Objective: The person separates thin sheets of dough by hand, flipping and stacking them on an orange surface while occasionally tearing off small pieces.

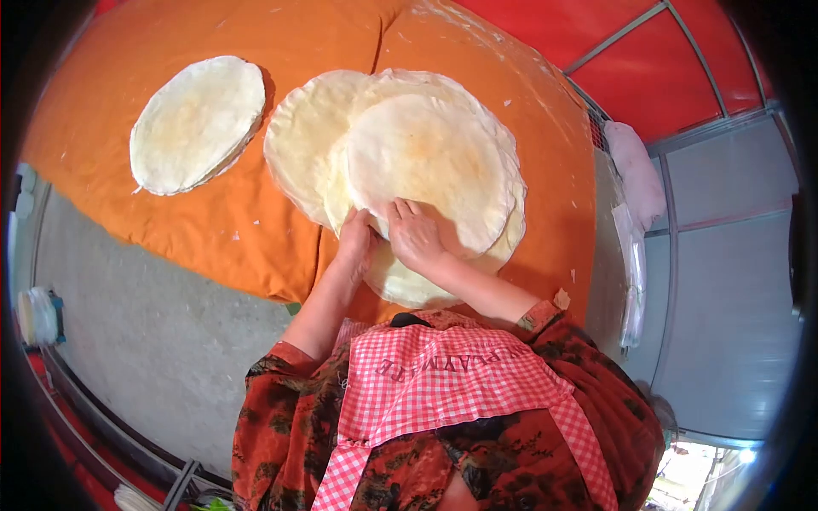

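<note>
Large, thin, pale round flatbreads lie overlapping on an orange cloth. The uppermost flatbread (439, 157) has faint brown patches in its middle. My left hand (356, 240) is closed on its near left edge, fingertips at the rim and thumb hidden. Just to the right, my right hand (415, 237) rests with extended fingers on the same flatbread near its front edge; its thumb cannot be seen. Beneath it, another flatbread (305, 145) sticks out to the left, and a lower flatbread (400, 281) shows toward my body.
A separate stack of flatbreads (198, 123) sits at the left on the orange cloth (230, 243). Grey floor (141, 277) shows beyond the cloth's near left edge. On the right are a white bag (637, 175) and grey wall panels (733, 281). Small crumbs dot the cloth.
</note>
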The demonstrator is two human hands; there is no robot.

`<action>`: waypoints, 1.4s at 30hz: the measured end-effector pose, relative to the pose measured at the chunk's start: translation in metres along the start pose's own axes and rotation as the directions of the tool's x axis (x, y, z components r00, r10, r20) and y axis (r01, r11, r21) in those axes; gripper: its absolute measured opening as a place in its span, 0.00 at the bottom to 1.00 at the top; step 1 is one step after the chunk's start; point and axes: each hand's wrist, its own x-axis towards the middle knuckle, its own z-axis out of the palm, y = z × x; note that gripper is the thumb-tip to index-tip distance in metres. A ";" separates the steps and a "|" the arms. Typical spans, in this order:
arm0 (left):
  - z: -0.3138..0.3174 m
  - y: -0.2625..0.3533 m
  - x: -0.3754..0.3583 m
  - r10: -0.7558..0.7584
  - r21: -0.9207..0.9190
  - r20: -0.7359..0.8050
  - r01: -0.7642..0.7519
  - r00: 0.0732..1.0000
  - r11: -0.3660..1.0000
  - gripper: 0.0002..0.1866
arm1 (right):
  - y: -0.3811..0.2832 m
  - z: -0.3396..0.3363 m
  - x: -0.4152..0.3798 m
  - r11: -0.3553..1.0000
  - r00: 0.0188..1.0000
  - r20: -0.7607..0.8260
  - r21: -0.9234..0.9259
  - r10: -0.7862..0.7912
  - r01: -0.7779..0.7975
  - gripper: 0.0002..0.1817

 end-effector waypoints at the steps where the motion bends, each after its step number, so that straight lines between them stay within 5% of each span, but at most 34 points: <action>1: -0.004 -0.001 0.000 -0.032 0.000 -0.005 0.032 0.999 0.999 0.18 | -0.001 0.002 -0.004 1.000 0.998 -0.067 0.012 -0.003 0.003 0.21; 4: -0.014 -0.009 0.018 -0.036 -0.181 0.083 0.051 0.996 0.982 0.20 | -0.005 -0.009 -0.008 0.999 0.994 -0.099 -0.014 -0.048 0.047 0.25; 7: -0.011 0.005 -0.001 -0.084 -0.192 0.171 0.117 0.982 0.974 0.20 | 0.014 -0.009 0.001 0.972 0.999 0.015 0.230 -0.049 0.044 0.24; 10: -0.020 0.000 0.001 -0.090 -0.254 0.251 0.156 0.964 0.955 0.18 | 0.015 -0.013 0.001 0.976 1.000 0.010 0.215 0.008 -0.010 0.23; 16: -0.013 -0.010 0.003 0.005 0.039 0.112 -0.009 0.994 0.999 0.16 | -0.009 -0.005 0.008 0.997 0.999 -0.051 0.072 0.014 -0.010 0.25; 26: 0.007 -0.018 0.001 0.110 -0.001 -0.027 -0.110 0.994 0.994 0.09 | 0.031 0.001 -0.011 0.992 0.999 -0.028 0.128 0.017 -0.013 0.26; 32: -0.002 -0.018 0.003 0.071 -0.023 -0.076 -0.073 0.995 0.997 0.05 | 0.052 -0.012 -0.003 0.878 0.982 -0.048 0.458 0.180 -0.139 0.26; 36: -0.007 -0.014 0.007 0.061 0.039 -0.073 -0.058 0.995 0.998 0.06 | 0.041 -0.040 -0.001 0.917 0.973 -0.154 0.387 0.170 -0.099 0.26; 39: 0.000 -0.006 -0.004 0.031 0.016 -0.042 -0.030 0.999 0.999 0.09 | 0.047 0.020 -0.007 0.984 0.981 -0.193 0.178 0.015 0.020 0.24; 42: 0.000 -0.007 0.000 0.054 -0.002 0.040 -0.054 0.998 0.999 0.12 | 0.021 0.013 -0.010 0.992 0.987 -0.150 0.124 0.056 -0.037 0.22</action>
